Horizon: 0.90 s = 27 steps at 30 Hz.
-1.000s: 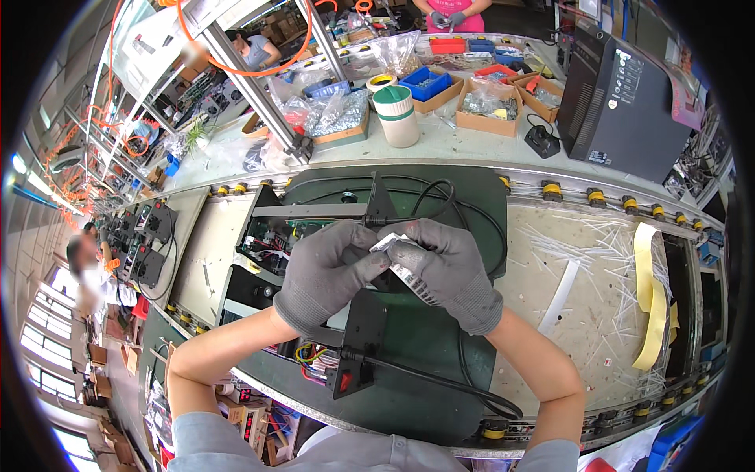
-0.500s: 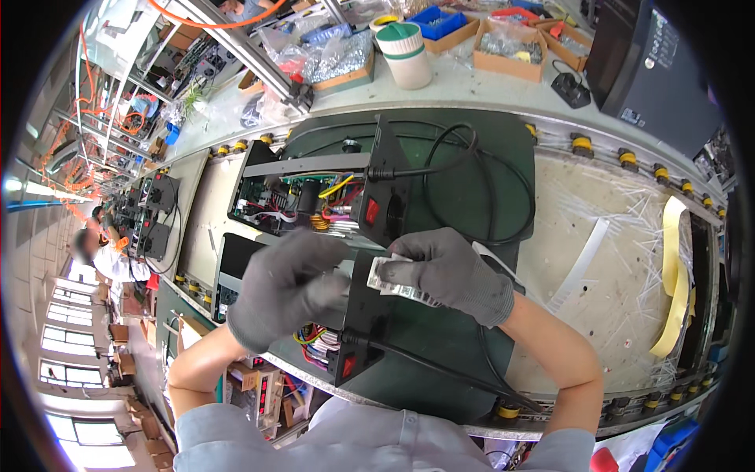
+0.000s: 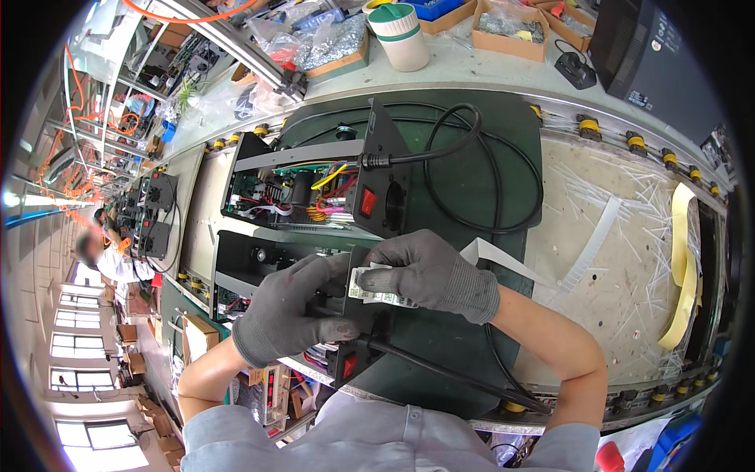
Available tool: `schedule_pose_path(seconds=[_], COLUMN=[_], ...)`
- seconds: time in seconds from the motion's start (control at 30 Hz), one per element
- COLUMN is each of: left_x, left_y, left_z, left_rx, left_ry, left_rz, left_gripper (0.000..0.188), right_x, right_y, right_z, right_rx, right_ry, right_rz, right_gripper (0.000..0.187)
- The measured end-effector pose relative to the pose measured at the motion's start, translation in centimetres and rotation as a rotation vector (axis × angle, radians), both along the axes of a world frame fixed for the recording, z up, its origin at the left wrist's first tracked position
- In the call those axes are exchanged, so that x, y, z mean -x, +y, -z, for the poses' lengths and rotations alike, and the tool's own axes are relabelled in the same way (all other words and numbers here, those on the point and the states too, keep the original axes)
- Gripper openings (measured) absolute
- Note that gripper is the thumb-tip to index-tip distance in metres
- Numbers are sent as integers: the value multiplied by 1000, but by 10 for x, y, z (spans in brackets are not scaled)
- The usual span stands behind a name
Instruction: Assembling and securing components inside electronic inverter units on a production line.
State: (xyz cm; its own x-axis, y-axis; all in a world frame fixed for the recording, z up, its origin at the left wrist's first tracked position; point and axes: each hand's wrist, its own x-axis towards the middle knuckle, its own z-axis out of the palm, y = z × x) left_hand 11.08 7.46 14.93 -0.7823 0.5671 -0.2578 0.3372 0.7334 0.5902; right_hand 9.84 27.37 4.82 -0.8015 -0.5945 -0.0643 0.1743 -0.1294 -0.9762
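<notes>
The strip (image 3: 384,298) is pinched in the fingers of the right hand (image 3: 434,277): the thumb lies flat across its face, and one end sticks out past the thumb tip toward the left hand (image 3: 292,313). Its lower edge runs out below the thumb, back toward the palm. The strip is in front of the dark end panel of the near unit (image 3: 232,253); whether it touches the panel cannot be told.

The strip is small, white and flat, with dark print in short blocks along it, too fine to make out. The thumb covers much of it.

Both hands wear grey gloves. The right forearm comes in from the lower right, and the hand points left with its back up. The left forearm rises from the lower left; that hand bends over the near unit, thumb and forefinger apart. Its other fingers are partly hidden, so whether they grip the unit cannot be told.

Beyond the hands sits the far unit (image 3: 318,189), its wiring exposed and a red switch (image 3: 368,202) on its end. Both units lie on a green board (image 3: 440,350).
</notes>
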Motion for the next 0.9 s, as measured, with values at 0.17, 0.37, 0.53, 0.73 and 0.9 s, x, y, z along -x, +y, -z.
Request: schedule_pose_path(seconds=[0.17, 0.37, 0.53, 0.73, 0.9], left_x=[0, 0, -1, -3, -27], left_y=[1, 3, 1, 2, 19], left_z=[1, 0, 0, -3, -15], left_rx=[-27, -31, -30, -24, 14], left_ry=[-10, -29, -57, -23, 634], left_rz=[-5, -17, -42, -17, -70], left_gripper=[77, 77, 77, 77, 67], right_x=[1, 0, 0, -2, -15], right_y=[2, 1, -1, -5, 25], right_z=[-2, 0, -1, -6, -19], right_rx=[-11, -25, -53, -171, -295], right_ry=[-52, 14, 6, 111, 126], right_rz=[-23, 17, 7, 111, 333], right_gripper=[17, 16, 18, 26, 29])
